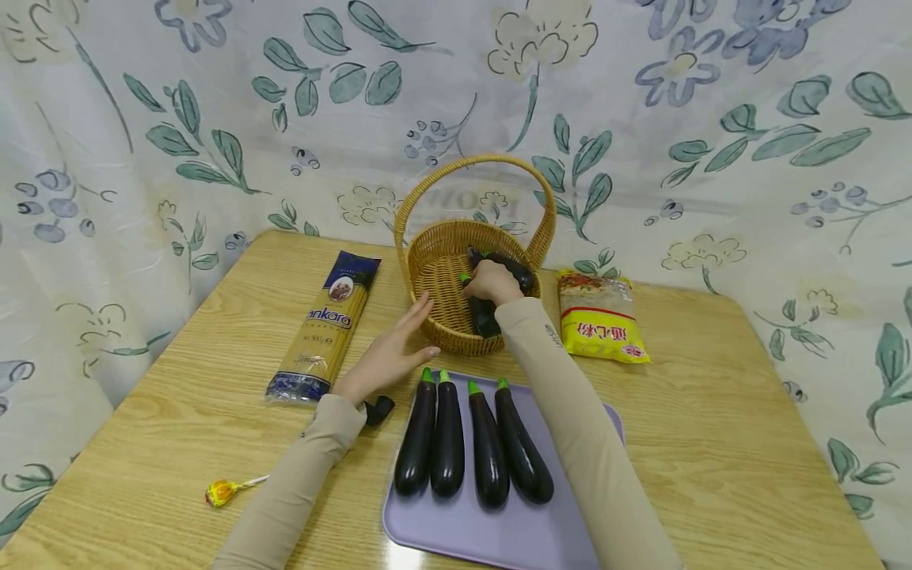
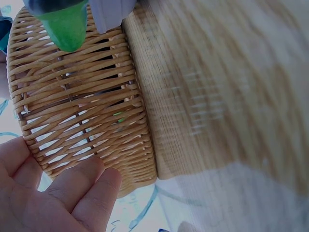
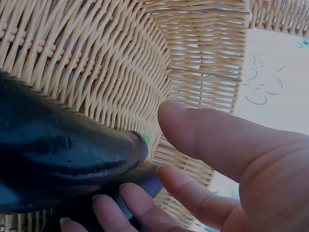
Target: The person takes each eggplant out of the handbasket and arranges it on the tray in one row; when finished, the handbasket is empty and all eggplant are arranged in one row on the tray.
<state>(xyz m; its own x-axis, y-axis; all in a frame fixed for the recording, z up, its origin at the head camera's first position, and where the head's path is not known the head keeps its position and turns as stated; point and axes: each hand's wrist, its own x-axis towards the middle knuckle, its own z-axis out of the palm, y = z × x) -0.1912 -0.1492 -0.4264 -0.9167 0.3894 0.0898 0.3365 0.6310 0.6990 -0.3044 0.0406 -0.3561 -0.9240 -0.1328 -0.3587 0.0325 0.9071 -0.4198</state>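
Observation:
My right hand (image 1: 496,283) reaches inside a wicker basket (image 1: 440,294) with a tall handle. In the right wrist view its thumb stands apart from the spread, slightly bent fingers, which lie along dark eggplants (image 3: 72,150) in the basket. One eggplant (image 1: 514,271) lies toward the back right of the basket; another (image 1: 484,319) lies nearer the front, partly under the hand. My left hand (image 1: 388,358) is at the basket's left front, its fingers extended against the woven side (image 2: 87,111). Several eggplants (image 1: 447,443) with green stems lie side by side on a lilac tray (image 1: 456,532).
Left of the basket lies a pasta packet (image 1: 324,328). A yellow and clear food packet (image 1: 602,317) is to its right. A wrapped lollipop (image 1: 222,492) lies at the front left, and a small black object (image 1: 380,411) sits beside the left wrist. A floral curtain (image 1: 456,103) hangs behind the table.

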